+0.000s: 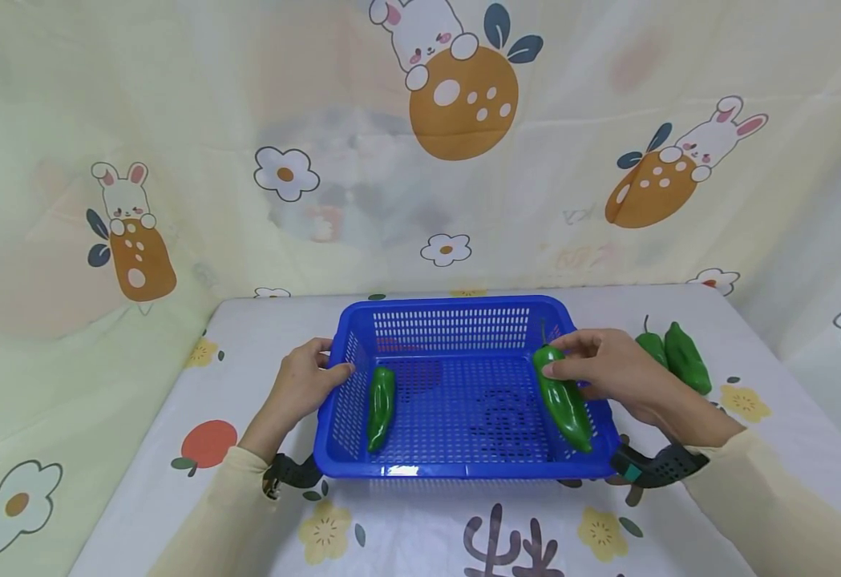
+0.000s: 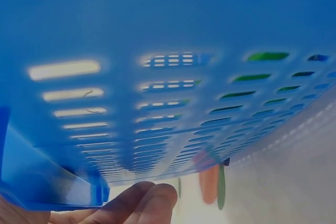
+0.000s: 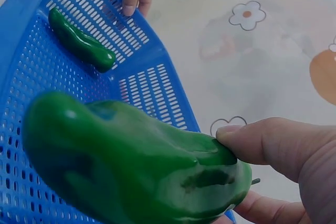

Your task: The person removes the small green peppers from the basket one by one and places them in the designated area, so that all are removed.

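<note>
A blue plastic basket (image 1: 463, 470) with slotted walls stands on the cloth in front of me. My left hand (image 1: 309, 378) grips its left rim, thumb inside and fingers outside; in the left wrist view those fingers (image 2: 152, 200) show below the slotted wall. My right hand (image 1: 604, 370) pinches a glossy green pepper (image 1: 561, 398) near its stem end, over the basket's right side. In the right wrist view this held pepper (image 3: 136, 161) fills the foreground. Another green pepper (image 1: 381, 409) lies inside along the basket's left wall.
Two more green peppers, one partly hidden (image 1: 652, 347) and one beside it (image 1: 688, 358), lie on the table right of the basket, behind my right wrist. A patterned cloth covers the table (image 1: 261, 336), and a cloth wall (image 1: 362, 248) rises behind.
</note>
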`<state>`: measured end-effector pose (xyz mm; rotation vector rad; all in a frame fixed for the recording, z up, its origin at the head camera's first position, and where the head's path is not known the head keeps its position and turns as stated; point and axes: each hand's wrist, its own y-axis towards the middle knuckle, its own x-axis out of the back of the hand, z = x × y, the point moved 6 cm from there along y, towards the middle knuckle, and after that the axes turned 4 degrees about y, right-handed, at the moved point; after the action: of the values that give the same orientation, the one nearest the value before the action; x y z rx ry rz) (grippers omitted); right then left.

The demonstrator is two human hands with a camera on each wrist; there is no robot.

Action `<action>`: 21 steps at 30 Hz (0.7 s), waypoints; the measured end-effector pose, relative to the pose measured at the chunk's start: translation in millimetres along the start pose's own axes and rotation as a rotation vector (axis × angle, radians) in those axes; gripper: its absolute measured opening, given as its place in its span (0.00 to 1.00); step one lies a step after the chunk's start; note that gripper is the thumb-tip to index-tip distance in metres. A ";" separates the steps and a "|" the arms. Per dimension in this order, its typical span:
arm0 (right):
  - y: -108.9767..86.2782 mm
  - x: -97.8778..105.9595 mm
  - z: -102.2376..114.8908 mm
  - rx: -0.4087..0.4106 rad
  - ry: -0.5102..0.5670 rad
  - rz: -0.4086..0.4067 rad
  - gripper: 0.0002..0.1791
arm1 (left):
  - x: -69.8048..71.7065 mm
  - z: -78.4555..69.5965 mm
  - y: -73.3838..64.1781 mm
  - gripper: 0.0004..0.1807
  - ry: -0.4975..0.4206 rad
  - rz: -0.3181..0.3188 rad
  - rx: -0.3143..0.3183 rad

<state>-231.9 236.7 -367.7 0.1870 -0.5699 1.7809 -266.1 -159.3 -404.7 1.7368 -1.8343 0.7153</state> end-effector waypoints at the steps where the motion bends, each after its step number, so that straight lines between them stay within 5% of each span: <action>1: -1.3 1.6 -1.2 0.000 -0.004 -0.006 0.35 | 0.0 -0.1 0.0 0.30 0.000 0.000 0.000; 21: -28.2 32.7 -21.8 -0.005 -0.006 -0.075 0.36 | 0.4 -0.3 -0.9 0.30 0.007 -0.001 0.007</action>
<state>-211.2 280.4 -365.3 0.2080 -0.5651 1.7070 -265.2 -159.5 -404.1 1.7372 -1.8287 0.7268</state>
